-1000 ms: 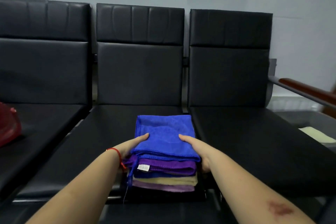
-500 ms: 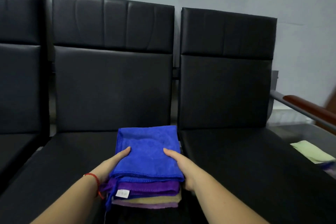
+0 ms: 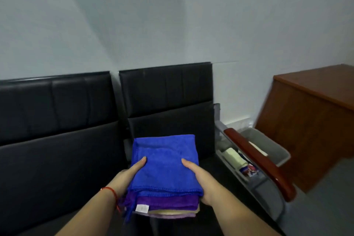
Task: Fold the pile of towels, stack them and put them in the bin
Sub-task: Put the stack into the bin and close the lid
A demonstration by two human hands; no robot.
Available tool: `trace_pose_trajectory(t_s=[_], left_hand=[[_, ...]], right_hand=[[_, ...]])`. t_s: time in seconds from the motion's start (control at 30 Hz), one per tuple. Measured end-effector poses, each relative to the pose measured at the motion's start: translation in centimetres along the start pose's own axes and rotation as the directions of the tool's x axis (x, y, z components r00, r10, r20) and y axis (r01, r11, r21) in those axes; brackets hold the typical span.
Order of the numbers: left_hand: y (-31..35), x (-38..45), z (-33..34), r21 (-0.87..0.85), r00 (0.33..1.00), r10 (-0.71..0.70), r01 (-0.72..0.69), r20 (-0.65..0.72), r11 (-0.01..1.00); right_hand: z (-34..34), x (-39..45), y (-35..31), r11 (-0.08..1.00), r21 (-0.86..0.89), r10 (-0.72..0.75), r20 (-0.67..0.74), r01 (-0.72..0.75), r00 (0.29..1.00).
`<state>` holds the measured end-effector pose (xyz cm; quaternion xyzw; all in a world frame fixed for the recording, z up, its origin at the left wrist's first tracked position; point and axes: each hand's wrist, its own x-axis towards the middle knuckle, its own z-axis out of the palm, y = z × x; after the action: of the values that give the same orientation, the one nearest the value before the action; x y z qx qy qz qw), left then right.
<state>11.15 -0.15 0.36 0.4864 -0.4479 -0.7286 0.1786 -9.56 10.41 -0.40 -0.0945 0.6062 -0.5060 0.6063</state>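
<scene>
Up off the seat comes the stack of towels [image 3: 164,174], swinging right, left hand [image 3: 127,175] and right hand [image 3: 204,182] clamping its sides. Folding and stacking look done; the grey bin [image 3: 275,147] beyond the armrest [image 3: 262,163], seemingly holding a few things already, awaits.

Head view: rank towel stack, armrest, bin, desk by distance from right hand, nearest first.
1. Towel stack: gripped by the right hand.
2. Armrest: to its right.
3. Bin: just beyond the armrest.
4. Desk: far right.
</scene>
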Motion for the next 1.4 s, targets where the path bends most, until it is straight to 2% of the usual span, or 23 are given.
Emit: trace_pose_trajectory(t_s=[0.13,0.27,0.4,0.5,0.6,0.73,0.87,0.97,1.13,1.4], left_hand=[[8.2,-3.2,10.7,0.091,0.995,-0.026,0.017,0.094,0.996],[13.5,-5.5,23.7,0.16,0.968,-0.097,0.06,0.232,0.985],[15.0,-5.3,35.9,0.194,0.947,-0.11,0.052,0.301,0.98],[14.7,-3.2,43.7,0.168,0.925,-0.133,0.077,0.357,0.983],[14.1,0.2,49.6,0.175,0.907,-0.164,0.102,0.387,0.979],[14.3,7.1,55.4,0.207,0.896,-0.196,0.121,0.398,0.971],[15.9,15.7,60.7,0.167,0.881,-0.225,0.168,0.417,0.971],[17.7,19.6,63.9,0.139,0.9,-0.215,0.174,0.38,0.975],[19.6,27.8,67.7,0.108,0.934,-0.251,0.231,0.253,0.967],[17.2,41.5,72.9,-0.102,0.949,-0.313,0.315,0.035,0.944]], right_hand=[[-6.4,-8.5,-7.3,0.989,0.114,-0.09,-0.081,0.099,0.993],[-15.8,-15.8,-13.9,0.955,0.231,-0.141,-0.193,0.184,0.971],[-25.5,-20.9,-18.7,0.939,0.262,-0.152,-0.27,0.224,0.951],[-32.6,-22.1,-21.3,0.933,0.261,-0.153,-0.334,0.247,0.93],[-38.4,-21.8,-23.6,0.95,0.232,-0.112,-0.371,0.209,0.922],[-44.7,-18.0,-27.5,0.98,0.131,-0.081,-0.437,0.152,0.896],[-49.9,-11.3,-32.9,0.993,0.071,-0.051,-0.463,0.094,0.885],[-53.2,-6.7,-36.8,0.998,0.019,-0.037,-0.464,0.052,0.885],[-58.3,2.2,-43.1,0.999,-0.005,-0.041,-0.369,0.042,0.928],[-66.3,20.1,-47.6,0.985,-0.095,0.121,-0.212,-0.143,0.97]])
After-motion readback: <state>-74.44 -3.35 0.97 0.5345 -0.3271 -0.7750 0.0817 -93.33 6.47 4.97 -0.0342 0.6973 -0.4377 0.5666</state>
